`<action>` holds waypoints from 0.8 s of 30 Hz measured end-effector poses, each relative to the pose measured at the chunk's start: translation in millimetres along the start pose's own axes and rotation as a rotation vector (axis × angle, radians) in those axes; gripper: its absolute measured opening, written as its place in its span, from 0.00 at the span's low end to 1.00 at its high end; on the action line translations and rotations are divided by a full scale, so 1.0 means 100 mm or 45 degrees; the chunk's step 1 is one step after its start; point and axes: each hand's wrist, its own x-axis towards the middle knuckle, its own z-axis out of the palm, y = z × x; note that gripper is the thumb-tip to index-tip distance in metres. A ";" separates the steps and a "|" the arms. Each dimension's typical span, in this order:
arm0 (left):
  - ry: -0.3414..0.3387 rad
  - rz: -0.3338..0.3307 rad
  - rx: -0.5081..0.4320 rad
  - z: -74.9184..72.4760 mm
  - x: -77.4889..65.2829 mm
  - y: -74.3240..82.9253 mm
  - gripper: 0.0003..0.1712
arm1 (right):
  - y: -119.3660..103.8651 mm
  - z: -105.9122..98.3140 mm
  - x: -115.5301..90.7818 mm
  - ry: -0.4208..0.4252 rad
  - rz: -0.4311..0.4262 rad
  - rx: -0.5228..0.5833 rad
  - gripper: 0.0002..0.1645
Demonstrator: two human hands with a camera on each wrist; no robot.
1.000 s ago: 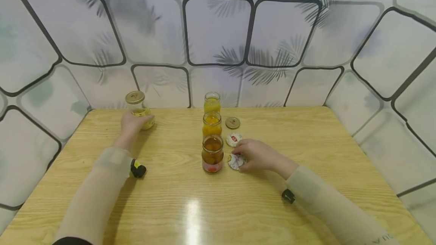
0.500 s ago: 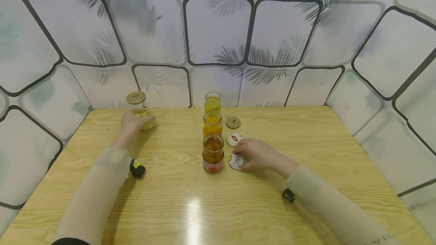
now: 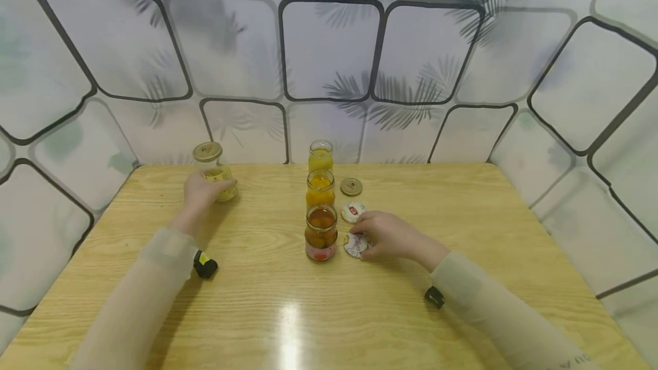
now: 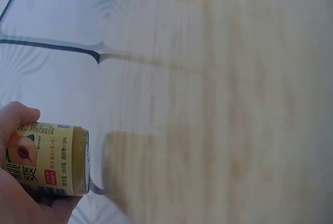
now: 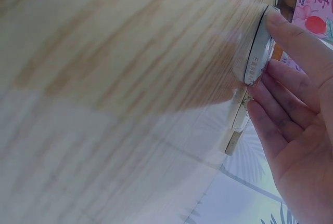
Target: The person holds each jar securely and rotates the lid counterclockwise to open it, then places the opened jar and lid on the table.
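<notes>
At the back left, my left hand (image 3: 197, 190) grips a glass jar (image 3: 212, 169) with a gold lid on it. Its yellow label (image 4: 44, 156) with a peach picture shows in the left wrist view. My right hand (image 3: 396, 236) pinches a white printed jar lid (image 3: 354, 244) by its edges, thumb on the near side. In the right wrist view this lid (image 5: 255, 52) lies low at the table surface. Just left of it stands an uncovered jar of brown fruit (image 3: 321, 236) with a pink label.
Behind the brown jar, in a row, are an orange-filled open jar (image 3: 320, 190) and a yellow-filled open jar (image 3: 321, 159). Another white lid (image 3: 353, 212) and a gold lid (image 3: 351, 186) lie beside them. A patterned wall (image 3: 329, 50) borders the wooden table (image 3: 257, 301).
My left hand and the gold-lidded jar have shifted slightly right and toward me. The right hand stays at the white printed lid.
</notes>
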 end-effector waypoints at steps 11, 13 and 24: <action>-0.096 0.099 0.155 -0.08 -0.20 0.24 0.47 | 0.01 0.01 -0.01 -0.005 0.003 -0.018 0.31; -0.131 0.138 0.183 -0.10 -0.24 0.29 0.47 | 0.00 0.02 -0.01 -0.005 0.007 -0.021 0.31; -0.219 0.336 0.299 -0.11 -0.51 0.59 0.44 | -0.02 0.01 -0.01 -0.003 0.012 -0.012 0.31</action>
